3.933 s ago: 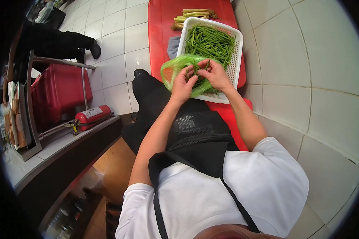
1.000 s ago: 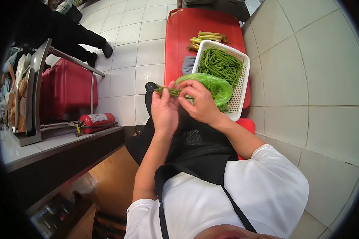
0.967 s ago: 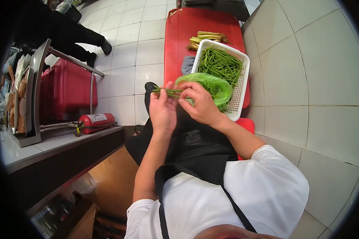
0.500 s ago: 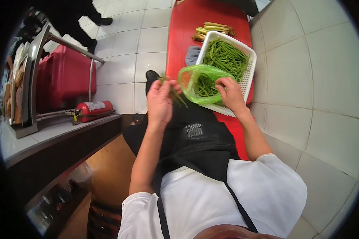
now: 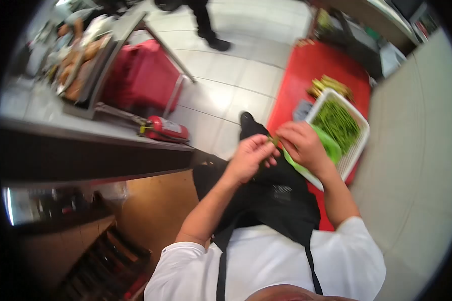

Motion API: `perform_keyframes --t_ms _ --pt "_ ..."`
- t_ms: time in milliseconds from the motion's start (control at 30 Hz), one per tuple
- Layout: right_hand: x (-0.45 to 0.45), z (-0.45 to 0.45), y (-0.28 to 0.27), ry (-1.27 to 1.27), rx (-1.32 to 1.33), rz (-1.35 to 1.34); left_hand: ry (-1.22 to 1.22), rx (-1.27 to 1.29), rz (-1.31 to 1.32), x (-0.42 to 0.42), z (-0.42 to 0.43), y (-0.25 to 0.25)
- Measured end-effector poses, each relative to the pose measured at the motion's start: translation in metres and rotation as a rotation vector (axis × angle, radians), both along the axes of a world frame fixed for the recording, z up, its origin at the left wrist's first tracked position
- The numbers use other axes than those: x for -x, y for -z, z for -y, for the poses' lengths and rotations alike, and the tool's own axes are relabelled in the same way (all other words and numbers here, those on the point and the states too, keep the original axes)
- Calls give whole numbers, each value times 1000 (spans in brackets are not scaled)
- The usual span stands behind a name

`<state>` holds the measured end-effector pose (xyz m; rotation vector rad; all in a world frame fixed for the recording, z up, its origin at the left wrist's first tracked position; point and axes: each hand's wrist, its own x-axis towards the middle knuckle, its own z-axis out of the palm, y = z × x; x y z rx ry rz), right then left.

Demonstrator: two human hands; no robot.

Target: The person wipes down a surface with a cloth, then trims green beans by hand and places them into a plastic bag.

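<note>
My left hand (image 5: 250, 158) is closed around a few green beans (image 5: 272, 141), mostly hidden by the fingers and blurred. My right hand (image 5: 306, 148) meets it over my lap, its fingertips pinched on the bean ends. Just behind the right hand lies a green plastic bag (image 5: 330, 146), partly covered by that hand. The bag rests in a white perforated basket (image 5: 361, 128), which also holds a heap of green beans (image 5: 336, 123).
The basket stands on a red bench (image 5: 299, 75), along with a bundle of yellowish stalks (image 5: 331, 88) and a grey cloth (image 5: 302, 109). A fire extinguisher (image 5: 166, 129) lies on the ledge to the left. Another person's leg (image 5: 206, 25) shows at the top.
My right hand has left the green bag and come over to the left hand, at the beans. The whole view has swung, so the bench appears farther right.
</note>
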<state>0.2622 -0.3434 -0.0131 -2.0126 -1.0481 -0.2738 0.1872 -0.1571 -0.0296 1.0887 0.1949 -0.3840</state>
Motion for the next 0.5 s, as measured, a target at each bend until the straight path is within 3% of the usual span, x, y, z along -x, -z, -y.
perform_keyframes --t_ms 367,467,500 --pt "11 -12 -13 -55 10 1 70 -254 129 0 -11 2" --pt "18 -10 -3 4 -59 -204 107 -235 103 -2 -12 -3" --pt "19 -11 3 3 -122 -394 123 -221 91 -3 -12 -6"
